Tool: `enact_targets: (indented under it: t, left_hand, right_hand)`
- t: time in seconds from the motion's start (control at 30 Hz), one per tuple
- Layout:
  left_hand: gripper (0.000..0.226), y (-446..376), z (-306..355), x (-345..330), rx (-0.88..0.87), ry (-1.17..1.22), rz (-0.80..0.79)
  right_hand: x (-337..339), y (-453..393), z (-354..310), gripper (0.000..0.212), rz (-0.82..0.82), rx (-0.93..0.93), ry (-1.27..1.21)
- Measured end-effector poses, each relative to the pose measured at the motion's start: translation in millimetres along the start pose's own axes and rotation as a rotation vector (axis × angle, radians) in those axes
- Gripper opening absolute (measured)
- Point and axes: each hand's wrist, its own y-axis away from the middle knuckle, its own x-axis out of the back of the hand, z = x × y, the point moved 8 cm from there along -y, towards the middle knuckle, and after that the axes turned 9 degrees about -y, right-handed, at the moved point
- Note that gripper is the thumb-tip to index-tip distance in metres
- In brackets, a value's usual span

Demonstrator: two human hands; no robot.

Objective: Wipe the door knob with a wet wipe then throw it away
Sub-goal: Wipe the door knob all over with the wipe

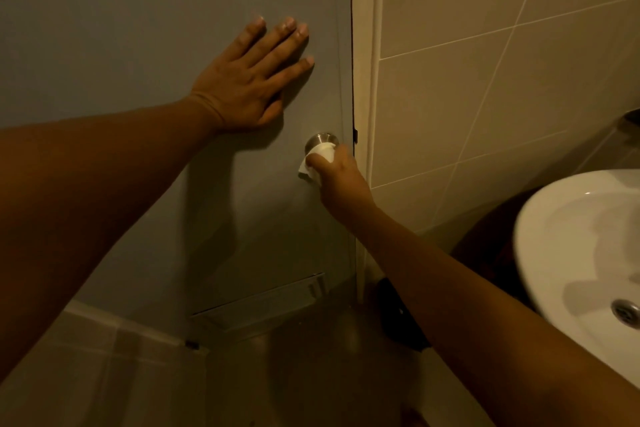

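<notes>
A round metal door knob [319,140] sits near the right edge of a grey-blue door [138,28]. My right hand [337,177] is shut on a crumpled white wet wipe [317,159] and presses it against the knob's lower front, hiding that part of it. My left hand [252,76] lies flat on the door with fingers spread, above and left of the knob, holding nothing.
A white washbasin [568,253] with a metal drain juts in at the right. Beige wall tiles [485,80] stand beside the white door frame [372,80]. A vent grille [263,305] is low in the door. A dark object [398,315] sits on the floor under the basin.
</notes>
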Motion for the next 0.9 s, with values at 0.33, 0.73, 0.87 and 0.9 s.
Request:
enact_targets:
  t: [0.33, 0.73, 0.87, 0.9]
  left_hand:
    - [0.065, -0.4, 1.5, 2.3, -0.01, -0.02, 0.039]
    - [0.066, -0.3, 2.3, 0.4, -0.001, -0.021, 0.021]
    - [0.067, 0.1, 1.6, -0.7, 0.006, -0.006, -0.01]
    - [0.067, 0.5, 1.5, -1.1, 0.008, -0.001, -0.02]
  right_hand:
    - [-16.8, 3.5, 24.2, 0.041, 0.152, -0.435, -0.938]
    - [-18.2, 2.8, 32.0, 0.042, 0.182, -0.526, -1.012]
    - [-16.5, 1.7, 31.9, 0.048, 0.116, -0.531, -0.664]
    - [-15.3, -0.3, 28.6, 0.048, 0.106, -0.463, -0.572]
